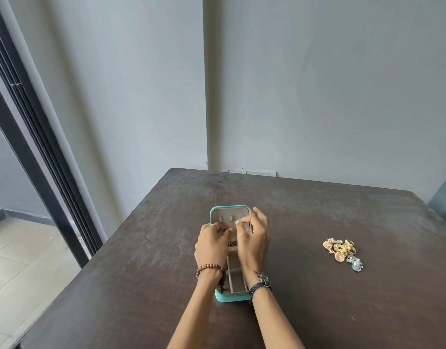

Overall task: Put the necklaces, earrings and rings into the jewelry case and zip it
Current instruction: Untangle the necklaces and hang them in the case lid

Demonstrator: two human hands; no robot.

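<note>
Necklace step. My left hand (213,244) and right hand (254,238) pinch a thin necklace (238,221) at the hooks inside the open jewelry case (233,297), mid-counter (141,273). Next, I judge, fetching the earrings and rings (342,251) heaped toward the right edge.

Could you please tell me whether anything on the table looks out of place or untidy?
Only the tangled heap of gold and silver jewellery, lying loose on the dark brown table well right of the open teal jewelry case. Nothing looks damaged.
</note>
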